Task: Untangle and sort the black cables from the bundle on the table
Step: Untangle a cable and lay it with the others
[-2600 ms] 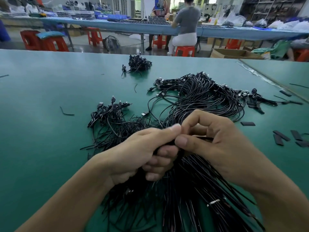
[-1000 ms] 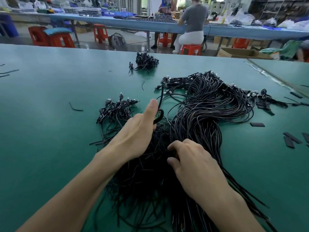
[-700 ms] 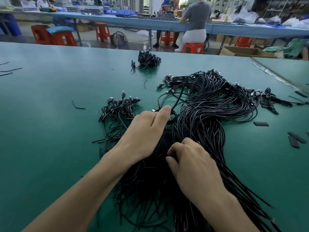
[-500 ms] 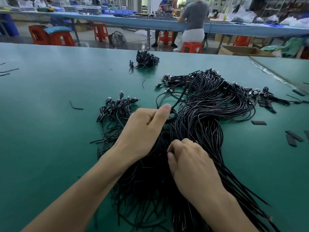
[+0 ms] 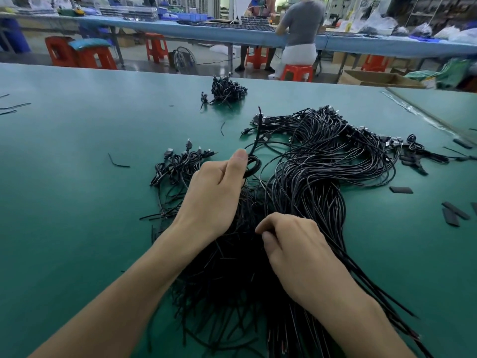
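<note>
Head view: green table (image 5: 77, 202) fills the frame, with the bundle of black cables (image 5: 322, 177) spread from centre to the near edge, a smaller cluster of cables (image 5: 178, 164) just left of it, a small pile (image 5: 227, 90) at the far side and flat black strips (image 5: 451, 213) at the right; beyond stand a long blue bench (image 5: 180, 29), red stools (image 5: 296, 72) and a seated person (image 5: 302, 24). Left hand (image 5: 214, 192) reaches forward over the bundle's left side, thumb and curled fingers pinching a looped cable (image 5: 251, 164) whose free end rises toward the far side. Right hand (image 5: 294, 244) lies nearer on the bundle, knuckles up, fingers curled tight onto strands.
</note>
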